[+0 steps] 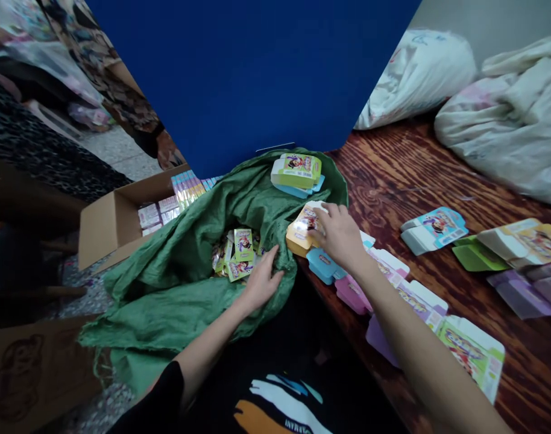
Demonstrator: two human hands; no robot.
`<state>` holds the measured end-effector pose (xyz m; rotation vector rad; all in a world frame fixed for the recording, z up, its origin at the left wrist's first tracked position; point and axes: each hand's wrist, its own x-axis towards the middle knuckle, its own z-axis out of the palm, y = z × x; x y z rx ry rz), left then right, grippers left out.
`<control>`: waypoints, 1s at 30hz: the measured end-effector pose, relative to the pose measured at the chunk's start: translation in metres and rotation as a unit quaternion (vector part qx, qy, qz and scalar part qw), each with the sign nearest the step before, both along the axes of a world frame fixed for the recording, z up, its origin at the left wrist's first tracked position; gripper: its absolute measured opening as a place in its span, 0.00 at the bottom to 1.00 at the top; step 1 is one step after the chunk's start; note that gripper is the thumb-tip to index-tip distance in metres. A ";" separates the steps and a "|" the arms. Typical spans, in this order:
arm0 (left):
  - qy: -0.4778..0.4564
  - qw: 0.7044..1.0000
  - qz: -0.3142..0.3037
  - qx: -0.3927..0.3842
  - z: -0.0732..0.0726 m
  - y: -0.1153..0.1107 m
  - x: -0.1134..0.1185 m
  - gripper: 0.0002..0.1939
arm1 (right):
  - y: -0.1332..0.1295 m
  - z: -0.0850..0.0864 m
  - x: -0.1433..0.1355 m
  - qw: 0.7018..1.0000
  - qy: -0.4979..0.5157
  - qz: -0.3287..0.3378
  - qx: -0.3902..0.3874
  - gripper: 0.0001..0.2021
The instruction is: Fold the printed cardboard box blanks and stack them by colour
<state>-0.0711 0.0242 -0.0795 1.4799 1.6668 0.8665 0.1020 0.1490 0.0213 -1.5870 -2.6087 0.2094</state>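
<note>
At the streaked wooden table's edge, the right hand curls over a yellow box, label blurred, grip unclear; the left hand lies spread on a green sack.

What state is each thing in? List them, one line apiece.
Green sack: open, spread wide.
Small packets: loose, heaped inside the sack.
Cardboard box: open, packs inside.
Orange carton: touched by the right hand.
Rightmost blue carton: lying down.
White sacks: bulging.
Left hand: open, resting on the green sack.
</note>
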 end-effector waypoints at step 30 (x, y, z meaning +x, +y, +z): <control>-0.385 0.916 -0.007 -0.111 0.025 0.051 0.004 0.31 | 0.093 -0.012 0.049 0.835 0.342 -0.112 -0.416 0.21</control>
